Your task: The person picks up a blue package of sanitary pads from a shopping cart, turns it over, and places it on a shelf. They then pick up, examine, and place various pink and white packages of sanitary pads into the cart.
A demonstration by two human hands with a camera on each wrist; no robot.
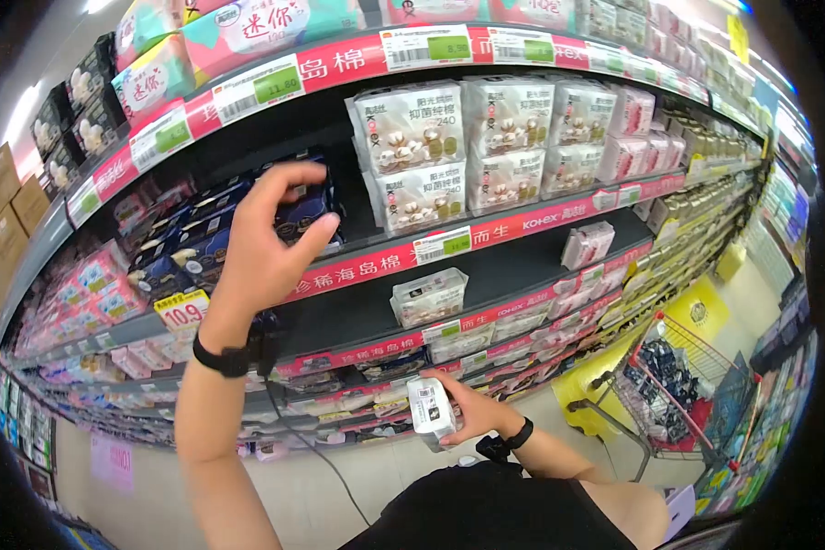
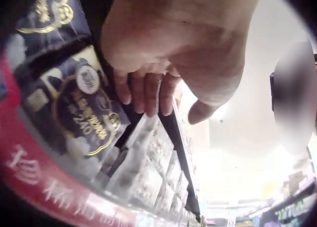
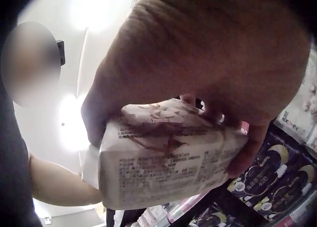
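My left hand point(image 1: 270, 234) is raised in front of the upper shelf, its fingers and thumb apart and bent with nothing between them. Dark blue packs point(image 1: 206, 225) lie behind and to the left of it; in the left wrist view one dark pack point(image 2: 81, 106) stands beside the hand point(image 2: 173, 54). White cotton-print packs point(image 1: 422, 197) are stacked in two layers to its right. Low down near my body, my right hand point(image 1: 472, 412) grips a white pack point(image 1: 432, 409). The right wrist view shows fingers and thumb round this pack point(image 3: 163, 162), its small print visible.
A lone white pack point(image 1: 428, 298) and a pink-white pack point(image 1: 588, 245) stand on the shelf below. Price tags line the red shelf edge point(image 1: 513, 229). A shopping cart point(image 1: 683, 385) with dark packs stands at the right. A black cable point(image 1: 316, 449) hangs below my left wrist.
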